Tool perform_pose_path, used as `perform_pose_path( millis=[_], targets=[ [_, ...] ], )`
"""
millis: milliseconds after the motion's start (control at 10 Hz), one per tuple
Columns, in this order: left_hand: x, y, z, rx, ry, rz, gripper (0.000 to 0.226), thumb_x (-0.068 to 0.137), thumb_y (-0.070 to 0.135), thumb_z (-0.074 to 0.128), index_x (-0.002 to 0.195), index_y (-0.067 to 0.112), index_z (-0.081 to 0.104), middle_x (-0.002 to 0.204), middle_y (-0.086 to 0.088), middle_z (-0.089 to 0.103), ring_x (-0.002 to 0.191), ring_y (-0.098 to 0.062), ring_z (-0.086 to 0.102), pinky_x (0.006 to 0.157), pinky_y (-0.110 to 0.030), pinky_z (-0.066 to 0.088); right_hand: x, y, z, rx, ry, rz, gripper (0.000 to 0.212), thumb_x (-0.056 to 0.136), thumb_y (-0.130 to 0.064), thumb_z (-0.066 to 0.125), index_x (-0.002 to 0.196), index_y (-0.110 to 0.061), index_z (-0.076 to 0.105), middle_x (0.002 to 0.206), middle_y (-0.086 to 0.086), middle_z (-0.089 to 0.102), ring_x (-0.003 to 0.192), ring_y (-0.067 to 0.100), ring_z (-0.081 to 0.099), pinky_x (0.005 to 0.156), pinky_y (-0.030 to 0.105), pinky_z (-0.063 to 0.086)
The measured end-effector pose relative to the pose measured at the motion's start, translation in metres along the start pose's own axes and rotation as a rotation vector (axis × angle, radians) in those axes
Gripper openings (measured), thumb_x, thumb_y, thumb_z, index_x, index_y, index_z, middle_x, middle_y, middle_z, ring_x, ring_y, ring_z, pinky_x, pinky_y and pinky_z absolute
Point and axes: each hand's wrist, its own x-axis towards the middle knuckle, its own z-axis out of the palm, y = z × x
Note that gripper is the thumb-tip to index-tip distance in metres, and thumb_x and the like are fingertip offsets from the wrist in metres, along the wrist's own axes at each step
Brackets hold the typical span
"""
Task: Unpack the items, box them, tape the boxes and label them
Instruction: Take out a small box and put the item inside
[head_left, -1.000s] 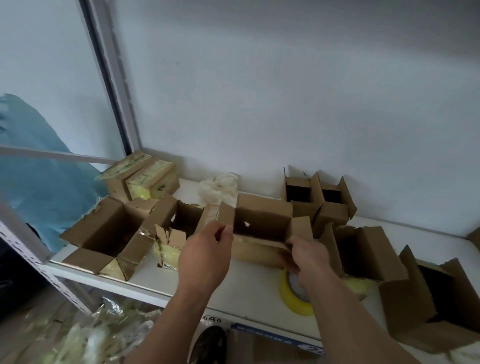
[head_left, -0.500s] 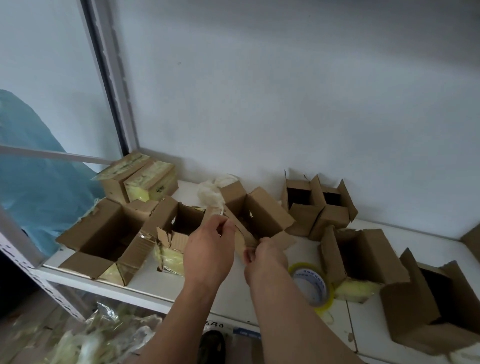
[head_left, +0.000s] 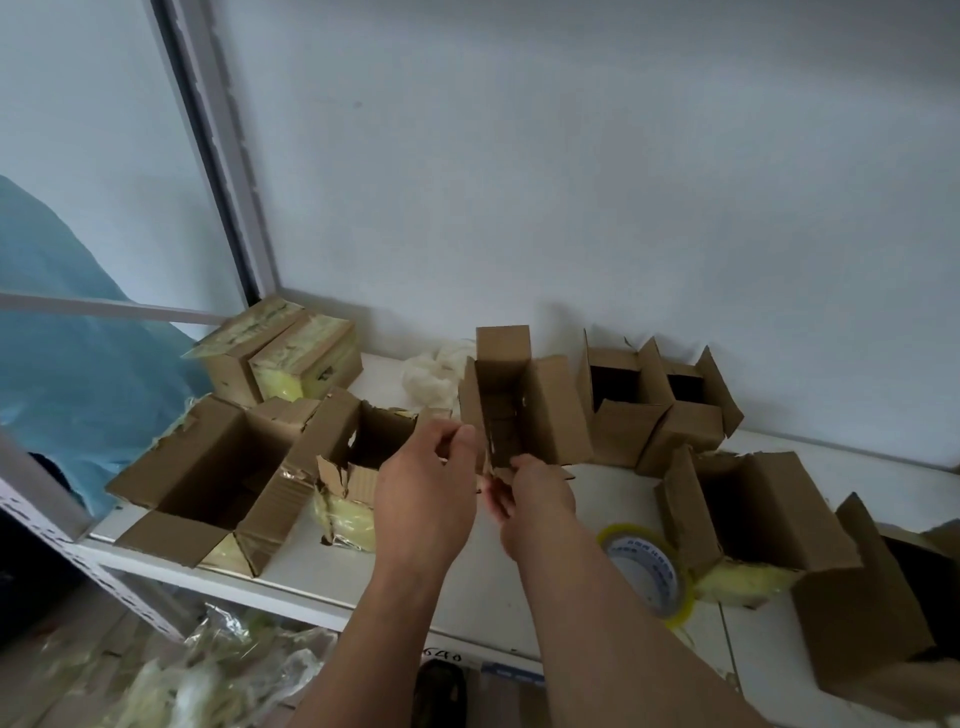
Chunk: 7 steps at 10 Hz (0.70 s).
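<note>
A small open cardboard box (head_left: 524, 410) stands upright in the middle of the white shelf (head_left: 467, 587), its top flaps raised. My left hand (head_left: 426, 499) pinches the box's near left flap. My right hand (head_left: 535, 499) grips its near lower edge, fingers curled on the cardboard. A roll of yellowish packing tape (head_left: 649, 569) lies on the shelf just right of my right forearm. Two taped, closed boxes (head_left: 291, 353) sit at the back left.
Several open cardboard boxes surround my hands: a large one (head_left: 208, 478) at the left, a torn one (head_left: 358, 447) beside it, two small ones (head_left: 654, 400) at the back, two more (head_left: 753, 514) at the right. Crumpled white wrap (head_left: 436, 374) lies by the wall. Plastic scraps (head_left: 218, 675) lie below.
The box has been turned from lying sideways to standing upright with its opening up. My right hand has moved left off the tape roll area to the box's near edge.
</note>
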Motion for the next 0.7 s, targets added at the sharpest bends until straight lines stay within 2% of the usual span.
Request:
perform_pose_path(
  millis=[100, 200, 300, 400, 500, 600, 700],
  targets=[
    [0.001, -0.002, 0.001, -0.015, 0.006, -0.002, 0.013, 0.097, 0.034, 0.054, 0.086, 0.038, 0.061, 0.079, 0.013, 0.067, 0.076, -0.007, 0.066, 0.078, -0.039, 0.058, 0.004, -0.006, 0.003, 0.085, 0.021, -0.067, 0.012, 0.096, -0.004, 0.048, 0.084, -0.009, 0.048, 0.078, 0.010, 0.055, 0.068, 0.022, 0.059, 0.086, 0.039, 0.055],
    [0.004, -0.001, 0.003, -0.001, 0.015, 0.007, 0.014, 0.097, 0.034, 0.054, 0.085, 0.039, 0.059, 0.081, 0.015, 0.067, 0.076, -0.006, 0.066, 0.076, -0.035, 0.057, 0.019, -0.011, 0.012, -0.085, 0.085, -0.126, 0.011, 0.093, -0.011, 0.058, 0.102, -0.011, 0.051, 0.092, 0.008, 0.061, 0.081, 0.020, 0.063, 0.086, 0.036, 0.057],
    [0.007, 0.000, 0.003, 0.024, 0.028, 0.013, 0.020, 0.098, 0.033, 0.053, 0.081, 0.041, 0.056, 0.078, 0.016, 0.065, 0.069, -0.002, 0.063, 0.067, -0.025, 0.054, 0.009, -0.013, 0.011, -0.089, 0.041, -0.131, 0.010, 0.093, -0.012, 0.058, 0.099, -0.005, 0.055, 0.085, 0.009, 0.063, 0.076, 0.020, 0.065, 0.085, 0.040, 0.059],
    [0.009, 0.000, 0.002, 0.040, 0.045, 0.022, 0.012, 0.099, 0.034, 0.052, 0.091, 0.039, 0.059, 0.079, 0.016, 0.065, 0.068, 0.002, 0.062, 0.061, -0.019, 0.049, -0.002, -0.018, 0.006, -0.205, 0.061, -0.139, 0.019, 0.096, -0.018, 0.054, 0.082, -0.007, 0.057, 0.079, 0.011, 0.065, 0.070, 0.020, 0.066, 0.084, 0.040, 0.060],
    [0.007, -0.001, 0.000, 0.099, 0.075, 0.052, 0.012, 0.099, 0.034, 0.052, 0.101, 0.032, 0.063, 0.079, 0.021, 0.060, 0.071, 0.004, 0.059, 0.061, -0.014, 0.041, -0.008, -0.024, 0.007, -0.292, 0.045, -0.221, 0.022, 0.097, -0.029, 0.052, 0.083, -0.014, 0.059, 0.089, 0.012, 0.069, 0.083, 0.023, 0.070, 0.085, 0.042, 0.059],
    [0.003, -0.002, -0.006, 0.176, 0.142, 0.097, 0.018, 0.099, 0.033, 0.051, 0.106, 0.028, 0.067, 0.082, 0.021, 0.060, 0.072, 0.011, 0.051, 0.062, -0.012, 0.039, -0.021, -0.029, 0.010, -0.351, 0.055, -0.264, 0.027, 0.099, -0.030, 0.049, 0.079, -0.014, 0.057, 0.082, 0.009, 0.068, 0.078, 0.021, 0.068, 0.085, 0.037, 0.058],
    [-0.002, -0.006, -0.016, 0.215, 0.186, 0.079, 0.022, 0.099, 0.036, 0.049, 0.107, 0.027, 0.067, 0.084, 0.021, 0.058, 0.073, 0.004, 0.054, 0.063, -0.021, 0.045, -0.034, -0.028, 0.008, -0.310, 0.032, -0.245, 0.023, 0.096, -0.026, 0.050, 0.081, -0.011, 0.060, 0.067, 0.007, 0.065, 0.063, 0.017, 0.060, 0.074, 0.032, 0.055]
  ],
)
